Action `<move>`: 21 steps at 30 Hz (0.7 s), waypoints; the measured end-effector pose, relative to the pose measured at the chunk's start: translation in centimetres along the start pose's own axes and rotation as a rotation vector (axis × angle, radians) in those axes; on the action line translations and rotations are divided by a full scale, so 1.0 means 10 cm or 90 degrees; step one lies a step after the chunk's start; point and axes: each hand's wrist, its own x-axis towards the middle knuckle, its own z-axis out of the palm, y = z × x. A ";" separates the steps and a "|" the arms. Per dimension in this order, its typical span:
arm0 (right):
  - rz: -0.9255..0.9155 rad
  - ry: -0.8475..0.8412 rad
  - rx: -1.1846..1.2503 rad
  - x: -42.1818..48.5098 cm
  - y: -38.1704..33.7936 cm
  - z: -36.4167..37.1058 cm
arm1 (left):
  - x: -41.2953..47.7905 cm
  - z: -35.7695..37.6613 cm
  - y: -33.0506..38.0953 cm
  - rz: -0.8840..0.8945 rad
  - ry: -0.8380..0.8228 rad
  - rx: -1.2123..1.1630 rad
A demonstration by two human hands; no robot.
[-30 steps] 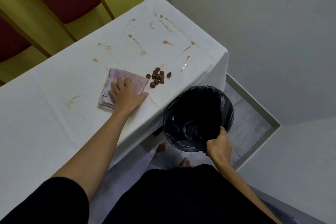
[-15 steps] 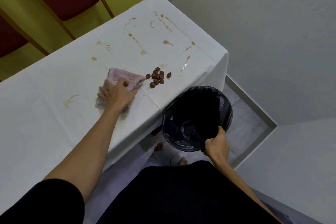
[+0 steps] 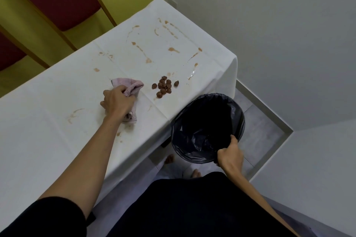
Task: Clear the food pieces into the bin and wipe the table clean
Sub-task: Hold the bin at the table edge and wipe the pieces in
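my right hand (image 3: 230, 155) clutches black-lined round bin (image 3: 192, 146) rim | left hand (image 3: 118, 103) grips crumpled pink cloth (image 3: 133, 84) | brown food pieces (image 3: 164, 86) lie bin-ward of cloth

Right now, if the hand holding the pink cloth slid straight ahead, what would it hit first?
Probably nothing solid: the left hand, gripping the pink cloth, points up the table toward the brown smears, so it would likely pass left of the food pieces.
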 end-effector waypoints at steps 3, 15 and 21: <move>0.004 0.004 -0.002 0.02 0.01 -0.02 | 0.04 0.01 0.18 0.057 0.018 -0.030; -0.014 0.033 -0.017 0.05 -0.02 -0.14 | 0.41 0.34 0.77 0.163 -0.066 0.086; -0.039 0.034 -0.029 0.03 -0.04 -0.20 | 0.42 0.37 0.75 0.176 -0.078 0.048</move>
